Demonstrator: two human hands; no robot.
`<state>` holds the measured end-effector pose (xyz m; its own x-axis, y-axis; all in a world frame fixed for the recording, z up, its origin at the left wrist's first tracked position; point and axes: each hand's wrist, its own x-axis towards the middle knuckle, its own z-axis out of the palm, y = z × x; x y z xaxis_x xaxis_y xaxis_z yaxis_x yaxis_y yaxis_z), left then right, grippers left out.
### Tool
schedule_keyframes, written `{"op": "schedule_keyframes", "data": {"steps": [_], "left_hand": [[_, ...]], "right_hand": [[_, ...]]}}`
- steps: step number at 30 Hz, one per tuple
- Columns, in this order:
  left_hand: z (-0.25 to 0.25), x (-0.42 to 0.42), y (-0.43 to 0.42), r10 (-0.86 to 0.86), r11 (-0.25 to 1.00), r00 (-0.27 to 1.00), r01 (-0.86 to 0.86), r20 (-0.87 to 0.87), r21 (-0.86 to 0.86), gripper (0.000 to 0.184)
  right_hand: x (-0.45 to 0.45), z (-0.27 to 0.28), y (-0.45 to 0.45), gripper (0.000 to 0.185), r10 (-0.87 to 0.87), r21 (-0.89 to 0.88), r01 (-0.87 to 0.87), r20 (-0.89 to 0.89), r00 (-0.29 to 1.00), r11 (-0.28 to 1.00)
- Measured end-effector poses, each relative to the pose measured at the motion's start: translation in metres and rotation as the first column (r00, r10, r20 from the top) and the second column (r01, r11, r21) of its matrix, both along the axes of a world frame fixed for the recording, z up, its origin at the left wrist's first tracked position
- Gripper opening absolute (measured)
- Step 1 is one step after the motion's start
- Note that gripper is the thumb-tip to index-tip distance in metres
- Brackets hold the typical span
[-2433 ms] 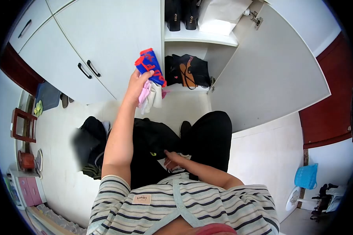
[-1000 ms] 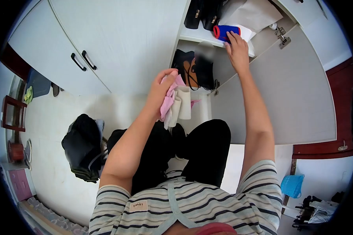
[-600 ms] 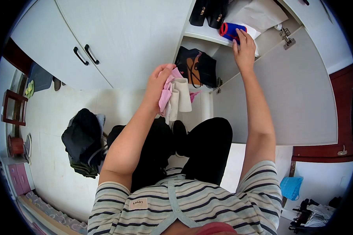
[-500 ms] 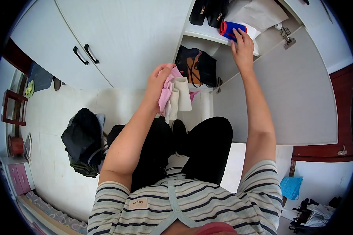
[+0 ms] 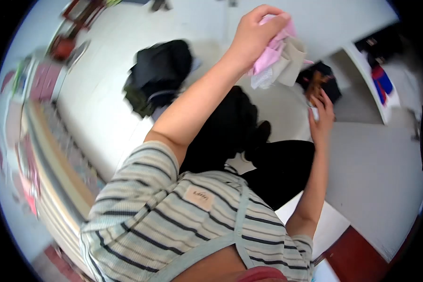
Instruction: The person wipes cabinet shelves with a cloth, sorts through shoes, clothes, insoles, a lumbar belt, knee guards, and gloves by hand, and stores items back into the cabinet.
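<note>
My left hand [image 5: 258,35] is closed around a bunch of soft cloths, held up over the floor. A pink cloth [image 5: 270,55] lies against the fingers, and a cream cloth [image 5: 291,61] hangs beside it. My right hand [image 5: 322,121] is in front of the cabinet's lower compartment with thumb and fingers apart, and I see nothing held in it. Just beyond its fingertips is a black and brown bag [image 5: 334,87]; whether they touch it I cannot tell. On the shelf above, a blue roll with red edging [image 5: 382,84] lies beside white material.
The cabinet door [image 5: 366,174] stands open at the right. A pile of dark clothes or bags [image 5: 162,68] lies on the pale floor [image 5: 103,98]. To the left are a bed edge [image 5: 56,155] and a pink-drawered unit [image 5: 44,80]. Dark shoes or boots [image 5: 380,44] sit on the shelf.
The head view has swung left. My right hand has come away from the blue roll, which stays on the shelf, and down near the bag. My left hand still holds the cloths.
</note>
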<state>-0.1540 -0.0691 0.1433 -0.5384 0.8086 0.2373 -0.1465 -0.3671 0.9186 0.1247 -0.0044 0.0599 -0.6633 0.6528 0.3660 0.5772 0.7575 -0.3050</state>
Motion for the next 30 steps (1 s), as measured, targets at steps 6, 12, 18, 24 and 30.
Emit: {"op": "schedule_keyframes", "data": {"steps": [6, 12, 18, 24, 30], "left_hand": [[0.041, -0.09, -0.135, 0.337, 0.891, 0.745, -0.45, -0.576, -0.061, 0.022], [-0.026, -0.163, -0.197, 0.337, 0.649, 0.166, -0.754, -0.927, 0.101, 0.04], [-0.158, -0.164, -0.219, -0.096, 0.68, 0.056, -0.725, -0.994, -0.106, 0.071], [-0.136, -0.161, -0.22, -0.037, 0.709, 0.084, -0.7, -0.996, -0.086, 0.078], [-0.12, -0.152, -0.226, 0.082, 0.746, 0.091, -0.666, -0.993, 0.001, 0.084]], "right_hand": [[0.017, -0.002, -0.019, 0.032, -0.023, -0.194, 0.052, 0.149, 0.989, 0.98], [0.008, -0.005, -0.02, 0.028, 0.0, -0.193, 0.041, 0.21, 0.978, 0.98], [0.01, -0.022, -0.008, 0.025, 0.075, -0.227, -0.011, 0.276, 0.958, 0.974], [0.018, -0.026, -0.01, 0.025, 0.066, -0.281, 0.009, 0.256, 0.965, 0.96], [0.02, -0.027, -0.009, 0.024, 0.064, -0.249, 0.002, 0.256, 0.965, 0.969]]}}
